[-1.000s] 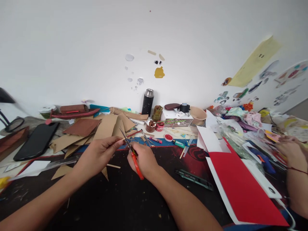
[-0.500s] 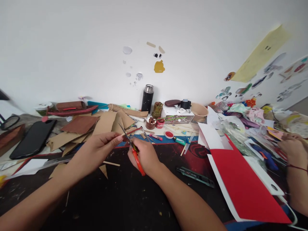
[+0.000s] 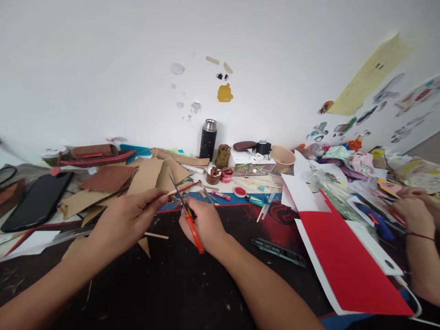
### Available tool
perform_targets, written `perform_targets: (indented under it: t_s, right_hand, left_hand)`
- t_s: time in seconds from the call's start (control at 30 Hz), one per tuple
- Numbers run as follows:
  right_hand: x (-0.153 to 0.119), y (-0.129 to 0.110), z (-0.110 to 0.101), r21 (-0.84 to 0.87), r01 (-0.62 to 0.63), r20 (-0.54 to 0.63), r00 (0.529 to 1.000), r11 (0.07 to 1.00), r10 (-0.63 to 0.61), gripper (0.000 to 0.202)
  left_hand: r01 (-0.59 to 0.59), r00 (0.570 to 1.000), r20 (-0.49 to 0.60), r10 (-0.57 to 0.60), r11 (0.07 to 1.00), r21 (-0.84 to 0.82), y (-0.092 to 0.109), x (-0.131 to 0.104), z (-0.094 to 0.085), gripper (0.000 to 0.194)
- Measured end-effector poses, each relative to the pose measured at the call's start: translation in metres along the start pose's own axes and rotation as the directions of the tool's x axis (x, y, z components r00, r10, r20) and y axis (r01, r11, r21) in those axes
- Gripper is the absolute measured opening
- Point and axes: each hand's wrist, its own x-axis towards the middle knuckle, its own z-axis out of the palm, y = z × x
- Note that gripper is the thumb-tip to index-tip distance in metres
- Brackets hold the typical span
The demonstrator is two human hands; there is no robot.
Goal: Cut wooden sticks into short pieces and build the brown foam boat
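Between two hands, left hand (image 3: 129,219) and right hand (image 3: 202,224), one stick (image 3: 182,188), one scissors (image 3: 187,213).

Our left hand (image 3: 129,220) reaches in from the near left, fingertips pinched; our right hand (image 3: 202,224) sits just beside it — fingers curled tight — both forearms stretched forward.

Both hands, thin stick (image 3: 184,188) and scissors (image 3: 187,215) have drifted slightly leftward.
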Motion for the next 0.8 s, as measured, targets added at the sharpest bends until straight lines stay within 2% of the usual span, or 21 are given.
perform_targets:
  t_s: [0.1,0.17,0.33,0.4,0.43,0.5,0.57,0.6,0.63,0.7,0.8]
  right_hand:
    - [0.000,0.004,-0.001,0.024,0.055,-0.017,0.998,0.998,-0.055,0.020]
    - [-0.001,0.006,-0.001,0.016,0.069,-0.027,0.997,0.998,-0.068,0.017]
    - [-0.001,0.003,-0.001,0.031,0.108,-0.054,0.993,0.994,-0.106,0.027]
    - [-0.001,0.001,-0.001,0.039,0.101,-0.064,0.993,0.994,-0.098,0.028]
    - [-0.001,0.000,-0.001,0.037,0.094,-0.075,0.993,0.995,-0.092,0.026]
    - [-0.001,-0.001,-0.002,0.041,0.083,-0.091,0.993,0.996,-0.079,0.026]
    - [0.000,-0.003,-0.003,0.063,0.062,-0.090,0.994,0.996,-0.056,0.028]
    - [0.000,-0.004,-0.003,0.074,0.042,-0.084,0.996,0.996,-0.036,0.028]
    - [0.000,-0.005,-0.003,0.083,0.021,-0.075,0.997,0.996,-0.014,0.027]
    - [-0.001,-0.007,-0.003,0.110,-0.012,-0.059,0.998,0.994,0.019,0.025]
    - [-0.001,-0.010,0.001,0.164,-0.037,-0.058,0.997,0.986,0.047,0.028]
  left_hand:
    - [0.061,0.997,0.051,-0.054,0.987,-0.149,0.001,0.001,-0.003,0.047]
    - [0.131,0.987,0.124,-0.101,0.955,-0.266,0.002,0.002,-0.003,0.051]
    - [0.383,0.907,0.378,-0.184,0.730,-0.565,-0.003,0.005,0.000,0.058]
    - [0.398,0.900,0.397,-0.182,0.716,-0.573,-0.005,0.006,0.001,0.058]
    - [0.365,0.913,0.368,-0.177,0.757,-0.542,-0.005,0.006,0.001,0.058]
    - [0.223,0.963,0.235,-0.134,0.885,-0.410,-0.002,0.004,0.001,0.054]
    - [0.050,0.995,0.092,-0.033,0.981,-0.189,0.000,0.001,0.000,0.049]
    - [-0.030,0.999,0.031,0.031,0.998,-0.059,0.001,-0.001,0.001,0.047]
    - [-0.101,0.995,-0.018,0.103,0.992,0.077,0.000,-0.003,0.001,0.045]
    - [-0.230,0.960,-0.074,0.270,0.913,0.338,-0.004,-0.005,0.002,0.039]
    - [-0.380,0.856,-0.075,0.512,0.720,0.581,-0.015,-0.006,0.001,0.036]
